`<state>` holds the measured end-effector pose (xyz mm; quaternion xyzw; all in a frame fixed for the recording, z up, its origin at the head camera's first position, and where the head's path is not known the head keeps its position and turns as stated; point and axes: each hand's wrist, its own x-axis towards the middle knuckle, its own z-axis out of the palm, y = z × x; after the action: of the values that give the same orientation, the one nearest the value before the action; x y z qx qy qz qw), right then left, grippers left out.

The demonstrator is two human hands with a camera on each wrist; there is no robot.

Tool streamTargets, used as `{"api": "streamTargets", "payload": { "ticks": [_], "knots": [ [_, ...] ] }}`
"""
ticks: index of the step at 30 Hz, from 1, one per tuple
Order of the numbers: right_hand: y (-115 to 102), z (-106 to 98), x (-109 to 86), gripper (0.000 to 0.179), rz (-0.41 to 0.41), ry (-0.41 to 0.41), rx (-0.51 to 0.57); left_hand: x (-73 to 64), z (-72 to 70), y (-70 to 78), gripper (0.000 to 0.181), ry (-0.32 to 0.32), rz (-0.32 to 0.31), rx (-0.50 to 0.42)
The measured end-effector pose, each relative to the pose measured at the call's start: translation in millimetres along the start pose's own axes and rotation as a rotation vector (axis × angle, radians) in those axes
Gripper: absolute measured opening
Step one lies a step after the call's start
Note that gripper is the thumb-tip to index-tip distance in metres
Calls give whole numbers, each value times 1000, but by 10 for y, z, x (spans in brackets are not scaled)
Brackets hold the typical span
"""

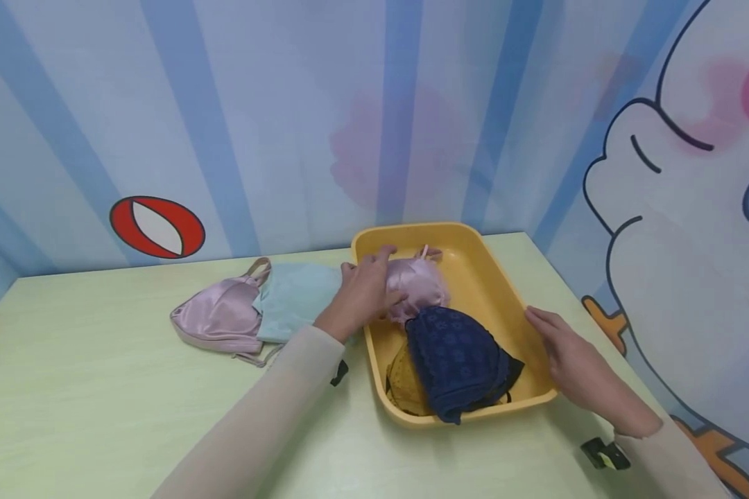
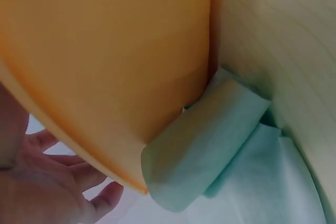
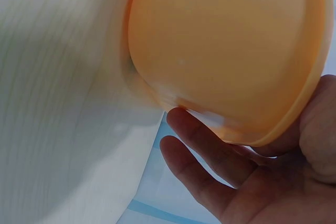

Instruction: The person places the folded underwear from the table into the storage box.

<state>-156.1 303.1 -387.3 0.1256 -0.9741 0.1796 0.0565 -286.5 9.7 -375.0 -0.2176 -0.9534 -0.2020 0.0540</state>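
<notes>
A yellow plastic bin (image 1: 474,277) holds a pink satin bra (image 1: 417,281), a navy patterned bra (image 1: 458,357) and a mustard bra (image 1: 407,378) partly under the navy one. My left hand (image 1: 365,287) reaches over the bin's left rim beside the pink bra, fingers spread; whether it touches the fabric is unclear. With my right hand (image 1: 577,360) I hold the right rim, the fingers (image 3: 205,142) against the outer wall. Left of the bin lie a light mint-green garment (image 1: 296,294) and a mauve satin bra (image 1: 221,315). Mint fabric (image 2: 205,145) touches the bin's outer wall.
The pale wood-grain table (image 1: 100,388) ends at a blue-striped printed wall (image 1: 274,125) behind it. Another printed wall (image 1: 680,242) with a large white cartoon figure runs along the right side.
</notes>
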Motion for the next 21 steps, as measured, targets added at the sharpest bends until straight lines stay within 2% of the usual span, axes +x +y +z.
{"api": "streamTargets", "payload": {
  "ticks": [6, 9, 12, 15, 21],
  "knots": [
    [1, -6, -9, 45, -17, 4, 4, -36, -22, -28, 27, 13, 49, 68],
    [0, -5, -12, 45, -19, 2, 4, -41, -20, -23, 12, -22, 80, 116],
    [-2, -3, -15, 45, -11, -4, 7, -34, -5, -16, 9, -78, 111, 124],
    [-1, 2, -14, 45, -3, -7, 7, -45, 23, -21, 15, -122, 129, 85],
    [11, 13, -14, 46, -11, 7, 0, -56, 66, -42, 25, -90, 161, 45]
  ]
}}
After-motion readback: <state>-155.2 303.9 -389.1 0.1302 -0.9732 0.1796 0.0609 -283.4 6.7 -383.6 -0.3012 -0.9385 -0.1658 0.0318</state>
